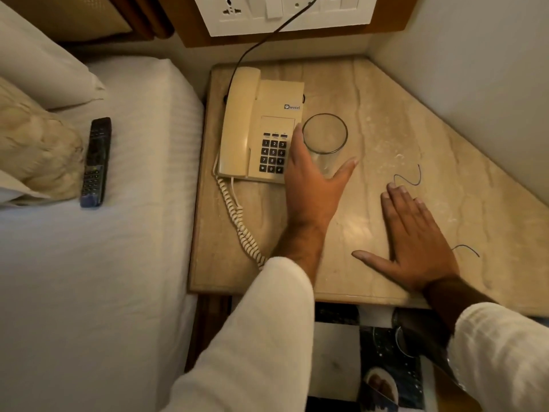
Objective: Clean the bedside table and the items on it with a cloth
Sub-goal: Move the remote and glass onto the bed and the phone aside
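One glass stands on the marble table. The left hand wraps it, fingers curled round its far side and thumb round the near side. One cream telephone touches those fingers' backs. The right hand lies flat, fingers straight, holding nothing. Two dark threads lie on the table, one just past its fingertips, one beside its outer edge. One remote lies on the bed.

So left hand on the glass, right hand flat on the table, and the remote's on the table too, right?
No: the head view shows the remote on the bed, not the table. The left hand is on the glass and the right hand lies flat on the table.
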The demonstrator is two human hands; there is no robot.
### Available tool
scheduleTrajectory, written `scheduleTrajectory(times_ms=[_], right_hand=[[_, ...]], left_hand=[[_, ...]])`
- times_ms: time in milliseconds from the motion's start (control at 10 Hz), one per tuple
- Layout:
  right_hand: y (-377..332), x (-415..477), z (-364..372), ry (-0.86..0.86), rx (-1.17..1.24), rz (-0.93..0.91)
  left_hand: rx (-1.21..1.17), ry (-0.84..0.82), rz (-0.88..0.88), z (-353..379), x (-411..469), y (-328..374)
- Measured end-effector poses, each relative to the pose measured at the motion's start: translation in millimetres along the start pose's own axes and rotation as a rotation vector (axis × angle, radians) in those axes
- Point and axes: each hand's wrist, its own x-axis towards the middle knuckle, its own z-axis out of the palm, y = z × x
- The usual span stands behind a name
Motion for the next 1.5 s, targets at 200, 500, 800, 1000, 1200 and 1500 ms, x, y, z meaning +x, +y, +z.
scheduleTrajectory(times_ms=[200,500,800,1000,1200,1500], right_hand=[[-1,0,-2,-0.007,0.004,0.005],[-2,-1,-5,-0.028,0.007,0.01],[-2,-2,-5,-0.021,0.001,0.002],[-1,-1,-3,-0.014,0.017,-0.001],[-7,-2,-11,-0.002,0.08,0.0],[-103,98,-65,0.028,0.793,0.212]], left_hand=[[-0.117,0.097,-0.047,-10,13,11],[0.131,0.459,-0.06,-193,71,-44],[0.664,0.236,-0.175,-256,102,-122],[0.915,0.275,-0.254,-256,109,-138],[0.94,0.362,-0.204,-246,102,-119],[0.414,-0.202,-0.102,-149,88,-90]])
